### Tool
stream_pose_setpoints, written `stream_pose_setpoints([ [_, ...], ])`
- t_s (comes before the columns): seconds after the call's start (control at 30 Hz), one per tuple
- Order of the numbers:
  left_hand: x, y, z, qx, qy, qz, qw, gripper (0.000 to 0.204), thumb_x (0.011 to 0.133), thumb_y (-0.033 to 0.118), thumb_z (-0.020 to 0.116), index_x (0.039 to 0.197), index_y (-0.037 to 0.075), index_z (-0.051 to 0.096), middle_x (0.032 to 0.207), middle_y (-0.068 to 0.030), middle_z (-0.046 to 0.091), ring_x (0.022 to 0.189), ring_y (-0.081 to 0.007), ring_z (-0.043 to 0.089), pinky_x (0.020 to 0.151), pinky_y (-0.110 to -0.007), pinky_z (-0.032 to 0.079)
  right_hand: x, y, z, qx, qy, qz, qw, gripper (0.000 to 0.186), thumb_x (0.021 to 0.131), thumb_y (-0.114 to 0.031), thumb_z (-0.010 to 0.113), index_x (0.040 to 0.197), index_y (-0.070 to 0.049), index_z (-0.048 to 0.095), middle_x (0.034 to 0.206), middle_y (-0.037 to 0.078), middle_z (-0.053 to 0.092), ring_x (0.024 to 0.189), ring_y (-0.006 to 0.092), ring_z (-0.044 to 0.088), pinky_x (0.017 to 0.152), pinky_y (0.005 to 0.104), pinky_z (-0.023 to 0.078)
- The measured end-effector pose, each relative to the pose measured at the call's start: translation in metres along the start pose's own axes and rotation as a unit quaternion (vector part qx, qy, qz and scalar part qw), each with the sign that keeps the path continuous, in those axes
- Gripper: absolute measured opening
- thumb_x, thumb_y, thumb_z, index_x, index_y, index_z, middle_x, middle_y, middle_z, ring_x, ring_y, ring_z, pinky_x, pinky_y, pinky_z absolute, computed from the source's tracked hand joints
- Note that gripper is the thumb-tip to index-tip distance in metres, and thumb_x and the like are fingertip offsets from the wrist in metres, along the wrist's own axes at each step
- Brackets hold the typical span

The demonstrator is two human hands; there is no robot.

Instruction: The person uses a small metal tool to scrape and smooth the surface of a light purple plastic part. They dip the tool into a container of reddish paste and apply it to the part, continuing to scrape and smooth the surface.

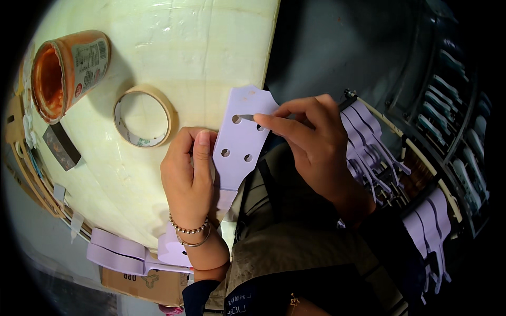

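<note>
A lilac instrument headstock (240, 139) with several round holes stands tilted at the table's right edge, in front of my body. My left hand (187, 166) grips its left edge, thumb on top and fingers curled behind it. With thumb and forefinger, my right hand (316, 131) pinches a small grey pointed blade (245, 118). The blade's tip lies at the upper left hole. My right fingers partly cover the upper right hole. Below the headstock, the rest of the neck is mostly hidden by my left wrist and clothing.
On the pale table (200, 42) lie a masking tape roll (169, 113), an orange-stained jar (89, 60) on its side and a dark block (61, 147). Lilac parts (118, 250) rest near a cardboard box (142, 287). At right, a rack holds lilac necks (363, 126); paler pieces (466, 179) hang beyond.
</note>
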State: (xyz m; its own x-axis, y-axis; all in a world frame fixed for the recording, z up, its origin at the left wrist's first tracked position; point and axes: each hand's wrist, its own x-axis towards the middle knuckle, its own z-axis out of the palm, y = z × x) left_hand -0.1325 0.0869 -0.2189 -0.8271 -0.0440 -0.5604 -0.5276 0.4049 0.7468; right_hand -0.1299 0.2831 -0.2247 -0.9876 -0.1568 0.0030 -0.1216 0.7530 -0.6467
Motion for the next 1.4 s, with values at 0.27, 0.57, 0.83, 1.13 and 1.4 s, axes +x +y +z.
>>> stream_pose_setpoints([
  [0.27,-0.002,0.007,-0.003,0.047,-0.018,0.013,0.999,0.032,0.101,0.022,0.046,0.087,-0.003,0.063,0.074,-0.0094,0.063,0.067,-0.0159,0.055,0.066,-0.027,0.045,-0.016,0.017,-0.011,0.036,0.022,0.064,0.997,0.038,0.073,0.007,0.068,0.104,-0.014,0.073,0.092,0.000,0.058,0.083,0.0179,0.049,0.067,0.0264,0.046],
  [0.57,-0.002,0.005,-0.002,0.029,-0.026,0.003,0.999,0.033,0.101,0.022,0.046,0.087,-0.003,0.062,0.073,-0.0076,0.061,0.068,-0.0137,0.053,0.066,-0.026,0.044,-0.020,0.015,0.001,-0.085,0.064,0.005,0.994,0.038,0.070,0.002,0.070,0.102,-0.019,0.074,0.089,-0.003,0.059,0.081,0.0176,0.051,0.063,0.0261,0.047],
  [0.83,-0.001,0.008,-0.003,0.048,-0.027,0.009,0.998,0.033,0.101,0.021,0.046,0.087,-0.004,0.061,0.073,-0.0077,0.061,0.068,-0.0132,0.052,0.067,-0.026,0.044,-0.015,0.018,0.000,-0.093,0.072,-0.007,0.993,0.037,0.068,0.000,0.071,0.100,-0.019,0.074,0.086,-0.004,0.059,0.079,0.0168,0.052,0.059,0.0250,0.046],
  [1.13,-0.001,0.009,-0.002,0.038,-0.029,0.017,0.999,0.034,0.102,0.022,0.045,0.087,-0.004,0.061,0.073,-0.0071,0.061,0.068,-0.0124,0.051,0.067,-0.025,0.042,-0.031,0.020,-0.008,0.132,0.034,0.113,0.984,0.035,0.080,0.007,0.066,0.108,-0.013,0.072,0.092,0.002,0.059,0.078,0.0131,0.048,0.060,0.0233,0.043],
  [1.4,-0.001,0.009,-0.003,0.053,-0.039,0.020,0.998,0.035,0.102,0.022,0.044,0.088,-0.005,0.061,0.073,-0.0071,0.060,0.068,-0.0126,0.050,0.066,-0.025,0.042,-0.042,0.022,0.015,0.122,0.075,0.095,0.985,0.036,0.078,0.007,0.068,0.107,-0.014,0.072,0.093,0.001,0.057,0.080,0.0143,0.047,0.067,0.0244,0.043],
])
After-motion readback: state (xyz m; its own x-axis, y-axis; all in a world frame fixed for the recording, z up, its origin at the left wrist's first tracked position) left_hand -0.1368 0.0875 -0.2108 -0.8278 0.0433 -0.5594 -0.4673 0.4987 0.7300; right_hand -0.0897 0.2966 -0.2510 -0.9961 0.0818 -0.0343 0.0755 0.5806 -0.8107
